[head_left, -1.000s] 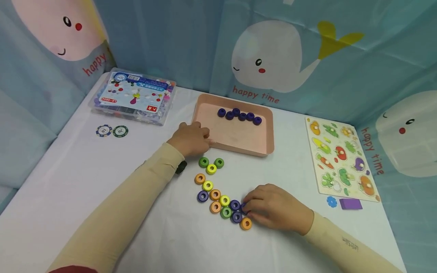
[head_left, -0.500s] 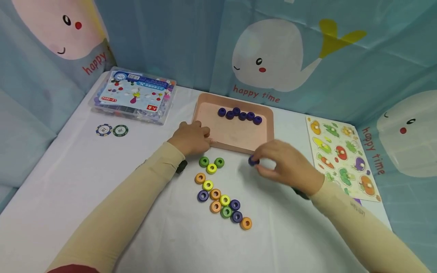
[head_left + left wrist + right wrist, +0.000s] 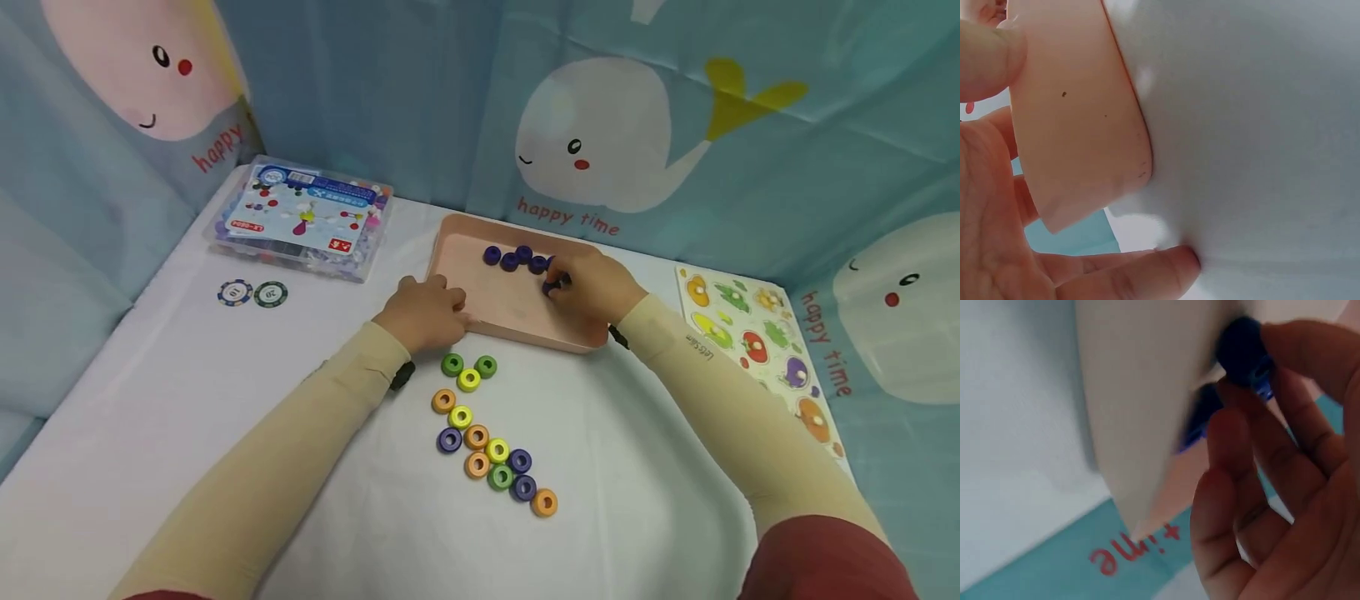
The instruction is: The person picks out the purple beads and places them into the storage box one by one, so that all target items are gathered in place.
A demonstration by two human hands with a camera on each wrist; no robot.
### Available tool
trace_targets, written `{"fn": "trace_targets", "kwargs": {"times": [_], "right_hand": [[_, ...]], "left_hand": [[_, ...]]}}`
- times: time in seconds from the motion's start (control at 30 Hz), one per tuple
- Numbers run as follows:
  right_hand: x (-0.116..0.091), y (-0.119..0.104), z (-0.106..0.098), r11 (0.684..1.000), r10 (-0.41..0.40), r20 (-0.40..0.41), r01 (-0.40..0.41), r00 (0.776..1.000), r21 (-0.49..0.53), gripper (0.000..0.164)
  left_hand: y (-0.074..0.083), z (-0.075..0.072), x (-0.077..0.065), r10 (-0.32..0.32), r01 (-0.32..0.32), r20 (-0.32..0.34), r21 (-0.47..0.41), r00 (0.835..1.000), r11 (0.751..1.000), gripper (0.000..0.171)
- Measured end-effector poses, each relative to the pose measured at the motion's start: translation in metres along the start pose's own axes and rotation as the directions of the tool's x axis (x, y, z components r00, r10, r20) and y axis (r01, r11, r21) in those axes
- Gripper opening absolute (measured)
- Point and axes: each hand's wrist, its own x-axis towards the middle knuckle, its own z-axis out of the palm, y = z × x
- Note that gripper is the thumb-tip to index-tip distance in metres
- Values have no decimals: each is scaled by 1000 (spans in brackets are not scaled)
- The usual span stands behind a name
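Observation:
My right hand (image 3: 594, 285) is over the right side of the pink tray (image 3: 517, 334), pinching a dark blue bead (image 3: 1244, 353) between thumb and fingertips. Several more dark blue beads (image 3: 510, 262) lie along the tray's back, partly hidden by that hand. My left hand (image 3: 425, 314) grips the tray's front left corner; in the left wrist view its thumb (image 3: 988, 59) lies against the tray wall (image 3: 1079, 112), with fingers on the other side. In front of the tray, ring-shaped beads in green, orange, purple and yellow (image 3: 497, 451) form a slanting pattern on the white cloth.
A clear box of parts (image 3: 300, 217) stands at the back left, with two poker chips (image 3: 271, 293) in front of it. A vegetable puzzle board (image 3: 757, 342) lies at the right, partly behind my right forearm. A printed curtain (image 3: 420, 108) closes off the back.
My right hand has picked a dark blue bead off the pattern's right end and carried it up and back into the tray. The left hand stays at the tray corner.

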Motion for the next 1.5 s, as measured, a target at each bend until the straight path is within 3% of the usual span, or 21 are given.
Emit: {"fn": "trace_targets", "kwargs": {"times": [0.27, 0.37, 0.43, 0.53, 0.63, 0.73, 0.83, 0.97, 1.1, 1.3, 1.5], "right_hand": [[-2, -1, 3, 1000, 1, -7, -1, 1000, -18, 30], [-11, -8, -1, 995, -39, -45, 35, 998, -97, 31], [-25, -19, -6, 986, -115, -97, 101, 989, -136, 28], [-59, -40, -8, 958, -277, -136, 262, 951, -119, 22], [-100, -62, 2, 893, -451, -117, 448, 885, -47, 15], [-135, -76, 22, 842, -538, -77, 539, 839, -12, 13], [-160, -82, 42, 830, -558, -63, 558, 828, -9, 13], [-177, -84, 62, 815, -577, -75, 580, 813, 17, 13], [-181, -86, 72, 797, -600, -108, 604, 793, 3, 14], [-182, -88, 76, 809, -588, -127, 584, 799, -72, 14], [-181, -89, 75, 789, -611, -124, 589, 782, -173, 15]], "left_hand": [[-2, -4, -3, 2, -2, -5, -5, 1000, 1000, 38], [-3, -2, -3, 7, -7, -6, 6, 1000, 1000, 38], [-3, 0, -3, 9, -9, -9, 3, 1000, 1000, 38], [-2, 2, -3, 12, -12, -9, 1, 1000, 1000, 37], [-1, 3, -3, 14, -14, -5, 3, 1000, 1000, 37], [-1, 2, -3, 19, -19, -10, 14, 1000, 1000, 38], [0, 1, -2, 27, -27, -16, 22, 999, 999, 40], [0, 0, -2, 29, -28, -12, 22, 1000, 999, 41], [0, 0, -2, 23, -23, -9, 16, 1000, 1000, 40], [0, 0, -2, 20, -20, -4, 3, 1000, 1000, 39], [0, 0, 0, 32, -32, -5, 24, 999, 999, 39]]}}
